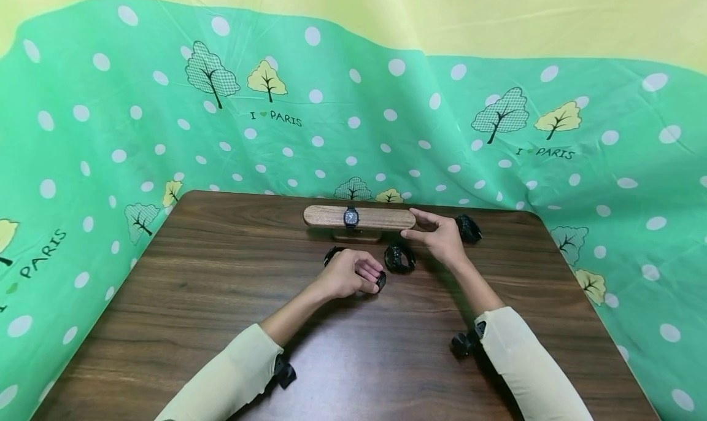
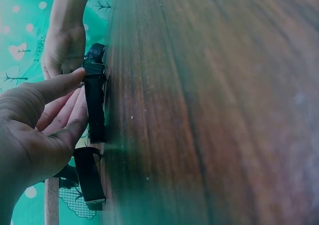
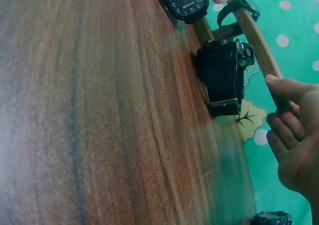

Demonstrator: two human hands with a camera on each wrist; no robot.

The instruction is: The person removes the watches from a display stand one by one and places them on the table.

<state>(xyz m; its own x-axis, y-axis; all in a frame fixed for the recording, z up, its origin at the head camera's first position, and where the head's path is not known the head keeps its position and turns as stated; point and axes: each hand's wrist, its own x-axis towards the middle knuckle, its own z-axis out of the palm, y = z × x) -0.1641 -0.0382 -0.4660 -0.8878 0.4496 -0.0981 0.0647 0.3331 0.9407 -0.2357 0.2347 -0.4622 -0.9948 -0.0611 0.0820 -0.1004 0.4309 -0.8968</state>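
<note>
My left hand (image 1: 348, 274) pinches a black wristwatch (image 1: 381, 281) between thumb and fingers, low over the table in front of the stand. Its squarish black dial (image 3: 186, 1) with white numerals shows in the right wrist view. My right hand (image 1: 442, 237) grips the right end of a wooden watch stand (image 1: 383, 219), thumb in front and fingers behind. Strapped around the stand's bar, left of its middle, is another black watch (image 1: 351, 217). A bulky black watch (image 1: 400, 259) stands on the table between my hands.
Partly hidden behind my left hand is one more black watch (image 1: 332, 254). Beyond my right hand, a black watch (image 1: 469, 229) lies near the back edge of the brown wooden table (image 1: 221, 286). A green dotted curtain (image 1: 309, 108) hangs behind the table.
</note>
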